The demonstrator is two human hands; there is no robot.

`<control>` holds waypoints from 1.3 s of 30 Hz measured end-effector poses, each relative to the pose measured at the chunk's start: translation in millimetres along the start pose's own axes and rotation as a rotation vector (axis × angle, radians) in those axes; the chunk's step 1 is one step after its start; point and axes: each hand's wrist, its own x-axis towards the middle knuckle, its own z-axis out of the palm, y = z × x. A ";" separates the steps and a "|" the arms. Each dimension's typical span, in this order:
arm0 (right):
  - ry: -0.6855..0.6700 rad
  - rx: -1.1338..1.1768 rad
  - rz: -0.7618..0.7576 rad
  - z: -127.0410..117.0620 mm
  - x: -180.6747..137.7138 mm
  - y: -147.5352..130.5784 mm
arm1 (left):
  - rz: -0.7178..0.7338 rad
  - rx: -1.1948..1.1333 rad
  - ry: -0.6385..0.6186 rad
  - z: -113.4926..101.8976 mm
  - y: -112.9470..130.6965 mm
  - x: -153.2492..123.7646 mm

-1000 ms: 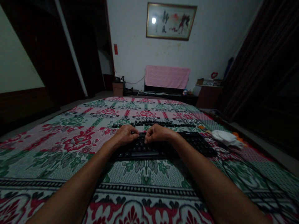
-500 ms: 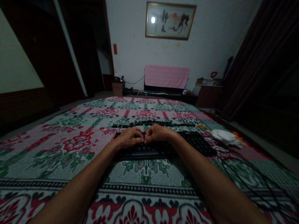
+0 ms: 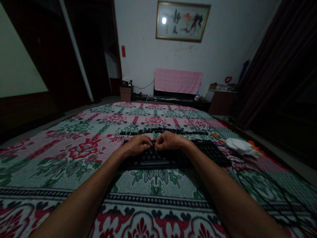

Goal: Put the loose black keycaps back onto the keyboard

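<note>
A black keyboard [image 3: 155, 163] lies on the patterned bedcover, its long bar-shaped key along the near edge. Over its upper left part is my left hand [image 3: 138, 144], fingers bent and drawn together with the thumb; what they hold, if anything, is hidden. My right hand [image 3: 170, 141] is pinched just beside it, fingertips pointing down at the keys. Anything in that pinch is too small and dark to make out. The two hands are close but apart. Behind the keyboard, small black keycaps [image 3: 126, 133] lie loose in a rough row.
A floral bedcover [image 3: 81, 148] spreads under everything. To the right are a crumpled white cloth [image 3: 239, 145], an orange item [image 3: 254, 145] and looped black cable [image 3: 267, 195]. Against the far wall, a pink cloth [image 3: 177, 81] drapes a dark screen.
My fingertips have parted slightly, the left ones lifting a little away from the right ones. More of the keys below them shows. The view has shifted slightly.
</note>
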 end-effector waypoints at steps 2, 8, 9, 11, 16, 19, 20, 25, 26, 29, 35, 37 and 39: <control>0.021 -0.008 0.015 -0.1 0.6 1.0 | -0.005 0.008 0.001 -1.0 0.8 0.1; 0.022 -0.016 0.010 -1.1 2.1 5.1 | -0.008 0.018 0.012 -1.6 -0.9 0.6; 0.016 -0.017 0.000 -1.2 2.0 5.3 | -0.010 0.019 0.011 -1.5 -1.1 0.6; 0.014 -0.021 -0.015 -1.1 1.8 4.9 | -0.005 0.015 0.009 -1.5 -0.9 0.6; 0.022 -0.019 -0.010 0.8 2.0 -0.2 | 0.000 0.000 -0.004 -2.8 0.9 0.8; 0.046 -0.029 -0.002 1.9 2.7 -3.0 | -0.026 -0.022 -0.015 -4.1 3.2 0.6; 0.052 -0.031 0.001 2.3 3.0 -3.4 | -0.033 -0.033 -0.018 -4.5 4.3 0.4; 0.049 -0.008 0.021 3.0 4.0 -1.7 | -0.061 -0.090 -0.001 -1.3 9.0 0.7; 0.047 -0.001 0.020 3.1 4.1 -1.1 | -0.074 -0.094 0.015 0.2 9.3 1.2; 0.040 0.013 0.008 3.2 4.6 0.8 | -0.104 -0.092 0.032 4.5 9.8 3.1; 0.039 0.003 -0.015 3.2 6.0 3.9 | -0.225 -0.097 0.018 7.0 14.3 6.6; 0.048 -0.005 -0.031 2.9 5.6 4.3 | -0.278 -0.089 0.007 7.6 15.9 8.4; 0.052 -0.002 -0.035 2.7 5.0 4.1 | -0.320 -0.080 -0.001 8.4 17.1 10.2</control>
